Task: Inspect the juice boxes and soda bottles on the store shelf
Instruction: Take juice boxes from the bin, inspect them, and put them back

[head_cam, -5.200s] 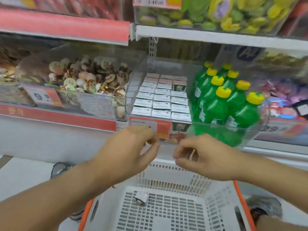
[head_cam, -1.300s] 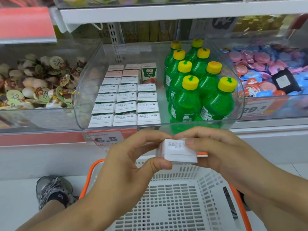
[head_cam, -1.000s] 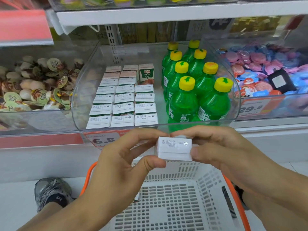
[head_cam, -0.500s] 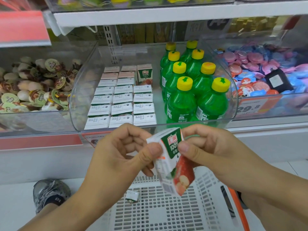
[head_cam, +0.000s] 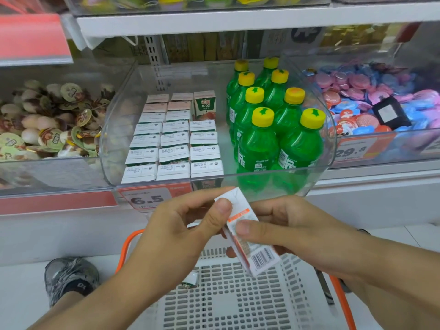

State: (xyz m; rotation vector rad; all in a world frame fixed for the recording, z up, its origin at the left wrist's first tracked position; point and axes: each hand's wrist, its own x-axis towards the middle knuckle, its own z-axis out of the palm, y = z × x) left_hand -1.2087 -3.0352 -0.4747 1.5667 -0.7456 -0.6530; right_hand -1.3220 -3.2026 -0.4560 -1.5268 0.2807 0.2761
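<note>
I pinch the small white-and-orange cardboard juice box (head_cam: 247,234) between left hand (head_cam: 188,225) and right hand (head_cam: 285,229) fingers; loose thumb grip, could drop into white slotted plastic basket (head_cam: 238,301) below.

Print on the small white cardboard juice box (head_cam: 247,236) is too blurred to read; the white slotted plastic basket (head_cam: 228,303) runs off the bottom edge.

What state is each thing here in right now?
juice box: tilted, barcode side showing, pinched by both hands
left hand: pinches the box's top
right hand: grips the box's side
soda bottles: upright, capped, in the clear bin
basket: holds one small packet
</note>
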